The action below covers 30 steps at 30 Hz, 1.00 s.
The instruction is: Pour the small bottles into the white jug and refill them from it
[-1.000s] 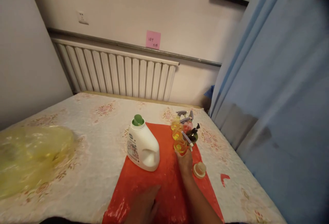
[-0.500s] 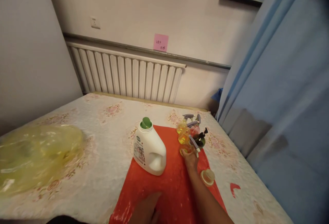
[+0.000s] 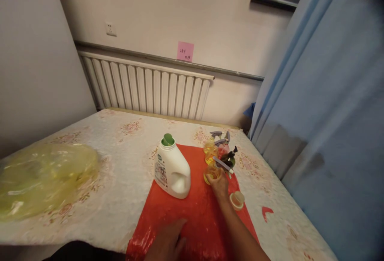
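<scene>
My right hand [image 3: 220, 186] is closed around the lower body of a clear spray bottle [image 3: 209, 173] with yellow liquid and a grey trigger head. That bottle stands at the near end of a group on a red plastic sheet. Over the sheet's near part hovers my left hand [image 3: 169, 239], blurred, fingers and thumb apart with nothing in them. Left of the bottles is a white detergent jug [image 3: 173, 173] with a green piece [image 3: 168, 139] in its mouth. A pale round cap [image 3: 237, 200] lies beside my right wrist.
Behind the held bottle stand other spray bottles [image 3: 211, 155] and a dark pump bottle [image 3: 229, 161]. The red sheet [image 3: 168, 213] covers part of a flowered cloth [image 3: 126, 189]. A yellow plastic bag [image 3: 48, 177] lies left, a red scrap [image 3: 266, 213] right. A blue curtain [image 3: 324, 93] hangs on the right.
The view has shifted slightly, so most things sit a little further left. My right hand and its spray bottle have moved slightly left. My left hand stays low over the sheet.
</scene>
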Motion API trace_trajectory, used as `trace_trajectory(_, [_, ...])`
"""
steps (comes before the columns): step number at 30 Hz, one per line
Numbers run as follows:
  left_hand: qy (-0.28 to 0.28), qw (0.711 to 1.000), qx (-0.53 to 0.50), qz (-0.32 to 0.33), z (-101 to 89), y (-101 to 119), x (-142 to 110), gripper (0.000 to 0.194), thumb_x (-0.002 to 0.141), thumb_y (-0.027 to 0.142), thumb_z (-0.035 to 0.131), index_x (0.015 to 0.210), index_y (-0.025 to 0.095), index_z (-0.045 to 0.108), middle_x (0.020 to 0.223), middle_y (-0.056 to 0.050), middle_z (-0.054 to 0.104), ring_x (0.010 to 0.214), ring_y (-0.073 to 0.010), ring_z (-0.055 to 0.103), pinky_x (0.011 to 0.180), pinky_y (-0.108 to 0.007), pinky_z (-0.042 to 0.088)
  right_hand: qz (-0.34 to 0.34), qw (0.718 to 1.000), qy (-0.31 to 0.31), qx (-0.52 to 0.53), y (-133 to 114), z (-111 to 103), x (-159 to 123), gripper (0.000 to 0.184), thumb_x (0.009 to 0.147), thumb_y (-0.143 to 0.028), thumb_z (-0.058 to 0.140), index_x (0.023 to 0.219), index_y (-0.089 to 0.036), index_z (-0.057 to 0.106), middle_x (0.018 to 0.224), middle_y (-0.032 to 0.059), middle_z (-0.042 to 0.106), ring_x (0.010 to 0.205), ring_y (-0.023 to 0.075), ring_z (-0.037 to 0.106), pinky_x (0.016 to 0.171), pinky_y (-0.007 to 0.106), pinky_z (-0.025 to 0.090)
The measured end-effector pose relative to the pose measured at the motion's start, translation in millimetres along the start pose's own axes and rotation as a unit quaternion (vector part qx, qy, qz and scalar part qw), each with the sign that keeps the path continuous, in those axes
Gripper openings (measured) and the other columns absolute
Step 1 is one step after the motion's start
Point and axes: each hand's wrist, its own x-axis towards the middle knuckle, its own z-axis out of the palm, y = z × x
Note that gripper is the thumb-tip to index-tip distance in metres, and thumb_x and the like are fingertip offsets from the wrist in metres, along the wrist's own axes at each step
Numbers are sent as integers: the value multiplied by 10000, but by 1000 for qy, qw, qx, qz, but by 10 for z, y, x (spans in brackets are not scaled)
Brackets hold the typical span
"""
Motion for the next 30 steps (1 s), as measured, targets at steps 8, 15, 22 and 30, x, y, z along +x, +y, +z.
trace_trajectory(8, [15, 999, -37, 14, -273, 404, -9, 463, 805, 266, 529, 1265, 222, 568, 1287, -71, 632, 1140, -239, 588, 1028, -382, 428, -18, 998, -58, -6, -340, -431, -464, 524, 620, -427, 672, 1032, -110, 608, 979, 155, 707, 926, 303, 663, 819, 393, 511])
trace_trajectory(15, [73, 992, -97, 43, -355, 610, -5, 506, 809, 257, 546, 1307, 182, 499, 1148, -88, 663, 1002, -218, 612, 944, -348, 474, -35, 994, -98, 37, -576, -726, -929, 500, 625, -332, 709, 1067, -123, 607, 970, 127, 713, 912, 276, 673, 801, 359, 537])
trace_trajectory(22, [165, 970, -145, 104, -293, 673, 110, 671, 759, 321, 645, 1369, 171, 412, 1390, -138, 473, 1311, -292, 402, 1112, -458, 318, -25, 980, -158, 121, -771, -895, -1272, 449, 656, -285, 656, 1081, -148, 616, 1006, 122, 716, 926, 270, 677, 823, 364, 545])
trace_trajectory(30, [142, 958, -190, 163, -389, 800, 121, 396, 712, 216, 650, 1104, 181, 606, 1188, -105, 573, 1167, -258, 487, 1043, -418, 386, -108, 967, -197, 116, -925, -861, -1465, 289, 663, -227, 569, 928, -175, 671, 872, 102, 737, 804, 262, 684, 721, 342, 556])
